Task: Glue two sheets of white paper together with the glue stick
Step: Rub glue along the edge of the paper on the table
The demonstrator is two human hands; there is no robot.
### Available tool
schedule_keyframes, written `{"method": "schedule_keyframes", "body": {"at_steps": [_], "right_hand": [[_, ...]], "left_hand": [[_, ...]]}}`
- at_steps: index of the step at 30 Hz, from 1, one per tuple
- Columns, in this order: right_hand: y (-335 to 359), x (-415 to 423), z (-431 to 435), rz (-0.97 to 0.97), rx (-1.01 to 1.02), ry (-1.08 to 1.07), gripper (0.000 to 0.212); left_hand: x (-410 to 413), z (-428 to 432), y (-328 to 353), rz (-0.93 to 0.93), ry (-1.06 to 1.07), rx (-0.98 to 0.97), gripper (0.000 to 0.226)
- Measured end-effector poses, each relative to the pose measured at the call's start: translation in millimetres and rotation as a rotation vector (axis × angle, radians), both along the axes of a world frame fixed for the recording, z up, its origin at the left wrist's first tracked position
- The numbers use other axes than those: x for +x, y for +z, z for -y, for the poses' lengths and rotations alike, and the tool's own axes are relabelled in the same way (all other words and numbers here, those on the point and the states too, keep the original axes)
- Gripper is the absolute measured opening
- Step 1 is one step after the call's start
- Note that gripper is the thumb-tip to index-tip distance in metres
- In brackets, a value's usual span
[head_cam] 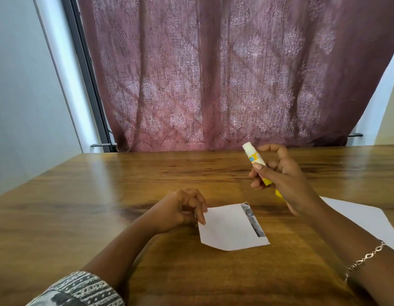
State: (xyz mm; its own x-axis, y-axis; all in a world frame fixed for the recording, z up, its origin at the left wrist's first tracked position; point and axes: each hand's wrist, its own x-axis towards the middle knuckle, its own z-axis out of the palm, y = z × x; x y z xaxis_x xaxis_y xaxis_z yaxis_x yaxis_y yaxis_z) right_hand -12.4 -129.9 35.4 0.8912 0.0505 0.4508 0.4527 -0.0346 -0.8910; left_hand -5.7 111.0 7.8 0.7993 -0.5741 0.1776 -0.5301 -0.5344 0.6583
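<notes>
A small white sheet of paper (230, 227) lies on the wooden table (125, 184), with a grey printed strip along its right edge. My left hand (180, 209) pinches the sheet's left edge between fingers and thumb. My right hand (280, 177) holds the glue stick (253, 159) above the table, behind the small sheet, tilted with its white glue end up and to the left. The stick's yellow body shows between my fingers, and another bit of yellow (278, 193) peeks out under the hand. A second white sheet (363, 217) lies to the right, partly hidden by my right forearm.
A maroon patterned curtain (235, 74) hangs behind the table's far edge. A dark window frame (85, 69) and a pale wall stand at the left. I see a bracelet (366, 258) on my right wrist and a patterned sleeve (81, 290) on my left arm.
</notes>
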Motion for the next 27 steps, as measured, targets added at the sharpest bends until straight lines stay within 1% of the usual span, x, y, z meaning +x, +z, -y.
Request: {"method": "schedule_keyframes", "body": {"at_steps": [4, 7, 10, 13, 16, 18, 21, 25, 27], "right_hand": [[-3.3, -0.1, 1.0, -0.065, 0.068, 0.029, 0.012], [-6.7, 2.5, 2.0, -0.122, 0.151, 0.028, 0.015], [-9.5, 9.7, -0.1, -0.171, 0.193, 0.007, 0.016], [-10.6, 19.9, -8.1, -0.143, 0.107, -0.001, 0.014], [-9.8, 30.2, -22.0, -0.116, 0.027, 0.105, 0.012], [-9.2, 36.9, -30.5, -0.136, -0.015, 0.194, 0.013], [-10.5, 47.7, -42.3, -0.147, -0.154, 0.277, 0.016], [-17.7, 60.4, -53.3, -0.177, -0.334, 0.249, 0.003], [-21.6, 65.0, -55.6, -0.167, -0.43, 0.231, 0.01]], "left_hand": [[-2.7, 0.8, 1.9, 0.068, 0.003, 0.169, 0.032], [-7.0, 6.1, 4.6, 0.189, 0.049, 0.249, 0.035], [-22.4, 23.6, 8.4, 0.263, 0.04, 0.301, 0.028], [-36.4, 46.3, 4.7, 0.269, -0.016, 0.416, 0.031], [-37.8, 56.2, -1.1, 0.319, 0.013, 0.54, 0.038], [-38.4, 57.6, -1.7, 0.336, 0.014, 0.56, 0.039], [-40.5, 58.7, -0.9, 0.352, -0.011, 0.569, 0.039], [-39.7, 59.4, 0.0, 0.363, -0.025, 0.565, 0.039], [-38.8, 59.2, 0.7, 0.37, -0.029, 0.563, 0.039]]}}
